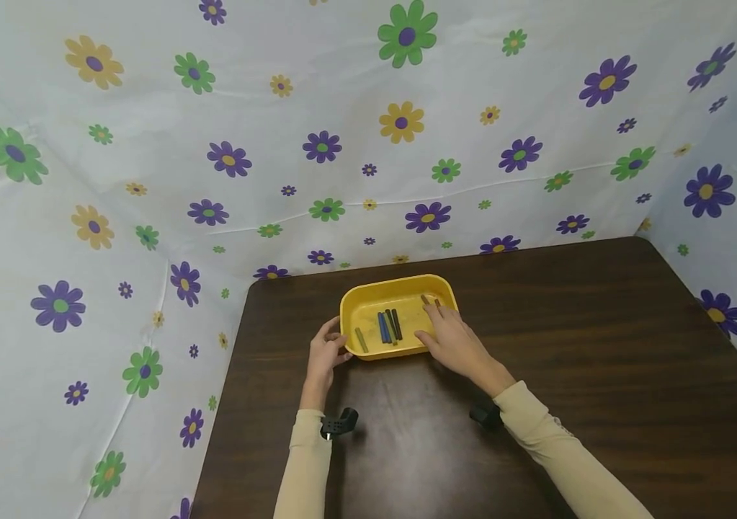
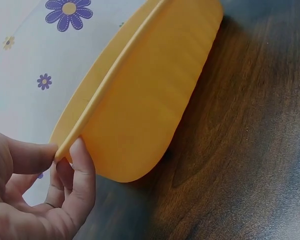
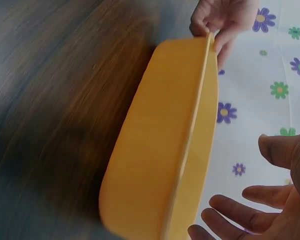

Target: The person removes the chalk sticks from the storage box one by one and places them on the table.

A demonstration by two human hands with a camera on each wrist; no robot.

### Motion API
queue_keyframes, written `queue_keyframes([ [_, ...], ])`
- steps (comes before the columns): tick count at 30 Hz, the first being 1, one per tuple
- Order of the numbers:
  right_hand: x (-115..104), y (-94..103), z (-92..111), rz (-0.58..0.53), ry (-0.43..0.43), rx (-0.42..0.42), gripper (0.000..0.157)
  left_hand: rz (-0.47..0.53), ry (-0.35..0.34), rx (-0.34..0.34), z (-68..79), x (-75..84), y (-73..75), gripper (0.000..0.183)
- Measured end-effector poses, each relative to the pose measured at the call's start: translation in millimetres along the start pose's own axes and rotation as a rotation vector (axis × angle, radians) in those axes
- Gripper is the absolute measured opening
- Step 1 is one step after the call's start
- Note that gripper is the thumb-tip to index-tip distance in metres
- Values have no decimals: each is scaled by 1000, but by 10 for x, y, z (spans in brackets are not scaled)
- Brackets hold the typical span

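Currently pinching near-left corner of a yellow plastic tub (image 1: 411,310) w/ L hand (image 1: 325,353); gripping its rim w/ thumb on one side and fingertips on the other, as shown close up in L wrist view; holding R hand (image 1: 457,344) spread above R end of tub, w/ thumb well apart from fingers, and w/ fingers parted too in R wrist view; reaching in just beside brown crayon-like sticks (image 1: 425,299) at far right inside tub, partly hidden by that hand; can't tell whether touching them.

Sitting upright on a dark wood-grain tabletop (image 1: 588,346), w/ tub near the far edge and a bit L of middle; also lying inside, at near left, an olive-yellow stick (image 1: 361,339), alone by the L wall; nr tub's middle, blue sticks (image 1: 384,328) side by side, then an olive-green stick (image 1: 391,331) and a black stick (image 1: 397,324) just to the R; all lying roughly parallel, pointing near-to-far; too small to tell exact type.

Covered to the wrists by cream sleeves (image 1: 305,461); strapped w/ black wrist mounts (image 1: 338,423), one per arm; enclosed at left, far side and right by white flower-print sheeting (image 1: 342,101), w/ purple, green and yellow-orange blooms, lightly creased.
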State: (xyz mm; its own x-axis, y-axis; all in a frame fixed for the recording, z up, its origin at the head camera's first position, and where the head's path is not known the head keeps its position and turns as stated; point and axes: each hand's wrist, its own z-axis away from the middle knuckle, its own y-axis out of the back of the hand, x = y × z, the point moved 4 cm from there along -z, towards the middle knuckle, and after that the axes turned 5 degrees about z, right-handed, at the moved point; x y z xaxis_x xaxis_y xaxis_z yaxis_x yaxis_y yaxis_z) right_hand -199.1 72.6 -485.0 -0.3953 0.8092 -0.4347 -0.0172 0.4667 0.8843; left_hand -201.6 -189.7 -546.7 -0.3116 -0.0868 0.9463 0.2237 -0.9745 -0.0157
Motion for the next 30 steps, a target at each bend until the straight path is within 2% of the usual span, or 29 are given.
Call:
queue_keyframes([
  [4,-125,-127,-107,-75,24,-50,53,7,11,-11,-8,0,42,48],
  [7,-214,-235,-180,-156,10,-100,52,17,24,-9,4,-21,74,47],
  [12,-319,-367,-297,-211,-27,-91,46,25,22,-12,16,-34,36,48],
  [18,-462,-564,-444,-257,-26,-83,38,19,4,-9,17,-37,-21,47],
  [30,-669,-931,-632,-388,-67,-188,30,12,-6,9,35,-19,-13,48],
])
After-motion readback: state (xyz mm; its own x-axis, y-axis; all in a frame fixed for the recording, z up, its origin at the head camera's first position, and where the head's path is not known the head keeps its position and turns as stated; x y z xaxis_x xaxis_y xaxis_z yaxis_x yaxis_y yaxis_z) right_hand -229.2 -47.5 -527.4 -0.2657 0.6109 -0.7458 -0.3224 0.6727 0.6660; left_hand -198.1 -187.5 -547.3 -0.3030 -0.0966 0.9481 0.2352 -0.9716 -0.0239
